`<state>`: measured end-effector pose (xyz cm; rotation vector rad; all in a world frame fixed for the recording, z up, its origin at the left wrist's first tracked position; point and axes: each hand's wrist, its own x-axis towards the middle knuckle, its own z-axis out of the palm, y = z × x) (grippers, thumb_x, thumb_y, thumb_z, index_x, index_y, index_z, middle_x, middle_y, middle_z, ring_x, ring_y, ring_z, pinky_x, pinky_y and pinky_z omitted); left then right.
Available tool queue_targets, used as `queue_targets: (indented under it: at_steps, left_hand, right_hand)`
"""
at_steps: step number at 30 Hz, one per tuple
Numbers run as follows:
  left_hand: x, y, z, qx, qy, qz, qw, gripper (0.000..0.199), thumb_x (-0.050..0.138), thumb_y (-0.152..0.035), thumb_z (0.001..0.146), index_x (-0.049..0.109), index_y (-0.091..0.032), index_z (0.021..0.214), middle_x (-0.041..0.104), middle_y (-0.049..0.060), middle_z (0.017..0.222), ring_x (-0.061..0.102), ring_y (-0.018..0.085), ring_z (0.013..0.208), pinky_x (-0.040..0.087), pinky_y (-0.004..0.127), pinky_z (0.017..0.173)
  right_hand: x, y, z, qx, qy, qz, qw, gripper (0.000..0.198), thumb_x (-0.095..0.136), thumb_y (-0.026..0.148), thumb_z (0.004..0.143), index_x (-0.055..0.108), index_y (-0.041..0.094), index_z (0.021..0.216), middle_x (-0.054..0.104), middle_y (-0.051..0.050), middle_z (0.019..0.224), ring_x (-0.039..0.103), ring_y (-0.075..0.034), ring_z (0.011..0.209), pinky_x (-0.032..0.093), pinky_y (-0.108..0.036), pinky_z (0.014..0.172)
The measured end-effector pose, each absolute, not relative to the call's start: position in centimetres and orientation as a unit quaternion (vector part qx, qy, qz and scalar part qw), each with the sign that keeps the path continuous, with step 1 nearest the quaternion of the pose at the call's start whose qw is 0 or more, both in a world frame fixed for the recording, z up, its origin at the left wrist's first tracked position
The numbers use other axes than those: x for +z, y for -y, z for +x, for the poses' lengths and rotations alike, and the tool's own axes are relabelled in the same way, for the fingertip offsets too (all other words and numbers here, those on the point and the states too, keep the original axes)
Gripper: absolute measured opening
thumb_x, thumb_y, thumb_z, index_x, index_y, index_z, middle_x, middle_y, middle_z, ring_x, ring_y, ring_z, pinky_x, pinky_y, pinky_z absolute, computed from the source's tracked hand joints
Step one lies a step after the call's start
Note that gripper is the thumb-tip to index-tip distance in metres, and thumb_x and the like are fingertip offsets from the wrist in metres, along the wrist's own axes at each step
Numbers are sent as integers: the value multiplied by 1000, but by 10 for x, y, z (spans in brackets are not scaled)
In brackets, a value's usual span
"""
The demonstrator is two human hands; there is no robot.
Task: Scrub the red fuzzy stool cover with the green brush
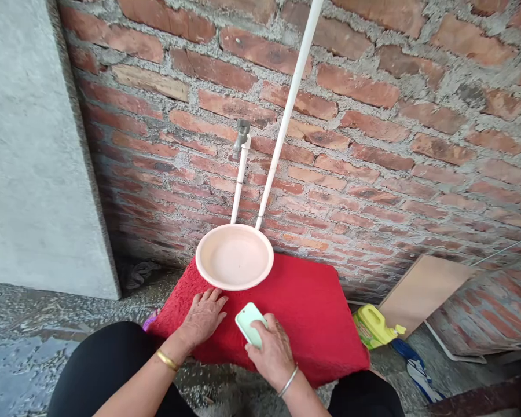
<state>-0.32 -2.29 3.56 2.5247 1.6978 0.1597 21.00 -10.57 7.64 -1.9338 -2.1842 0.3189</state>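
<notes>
A pink basin [234, 256] sits under the tap [242, 136]; a yellow jug [374, 326] (lying tipped) rests beside a board [421, 288].

Home wash yard (brick wall [373, 116], tap [242, 136])

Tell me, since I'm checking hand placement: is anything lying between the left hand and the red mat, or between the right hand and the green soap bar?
Nothing visible. The left hand lies flat on the red mat; the right hand grips the green soap bar directly.
</notes>
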Motion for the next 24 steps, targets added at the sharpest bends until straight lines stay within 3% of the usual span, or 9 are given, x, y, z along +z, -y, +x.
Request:
queue_targets:
  at_steps: [6, 13, 17, 21, 24]
  left_hand:
    - [30, 24, 1, 66, -559, 825, 40, 39, 56, -34, 93, 63, -22, 130, 54, 16, 141, 48, 37, 130, 36, 56, 104]
    - [14, 27, 15, 125, -544, 829, -22, 37, 53, -34, 96, 64, -20, 128, 58, 18, 136, 51, 37, 128, 35, 58, 107]
    - [1, 24, 24, 156, -460, 874, -22, 40, 50, -40, 98, 61, -23, 133, 58, 15, 138, 53, 31, 128, 39, 48, 109]
    - [-12, 18, 23, 202, -369, 906, -42, 52, 47, -52, 98, 47, -29, 145, 50, 10, 148, 44, 26, 137, 32, 45, 115]
    - [-17, 15, 20, 210, -349, 912, -57, 53, 43, -54, 99, 45, -30, 146, 49, 8, 149, 42, 24, 139, 28, 45, 117]
  right_hand:
    - [62, 122, 327, 106, 621, -769, 107, 36, 58, 32, 82, 64, 28, 117, 60, -3, 113, 63, -19, 104, 47, -28, 90]
    - [58, 165, 456, -1, 440, -896, 59, 44, 50, 49, 84, 63, 25, 119, 64, -12, 107, 68, -27, 89, 51, -42, 82]
    - [65, 147, 412, 19, 521, -847, 102, 40, 51, 45, 86, 63, 26, 118, 63, -9, 112, 65, -23, 101, 50, -34, 88]
    - [70, 107, 319, 83, 626, -765, 126, 35, 57, 36, 85, 66, 27, 117, 60, -6, 115, 63, -20, 104, 47, -28, 91]
    - [68, 83, 266, 105, 683, -713, 122, 37, 64, 29, 80, 67, 28, 118, 60, -6, 114, 61, -22, 107, 45, -30, 95]
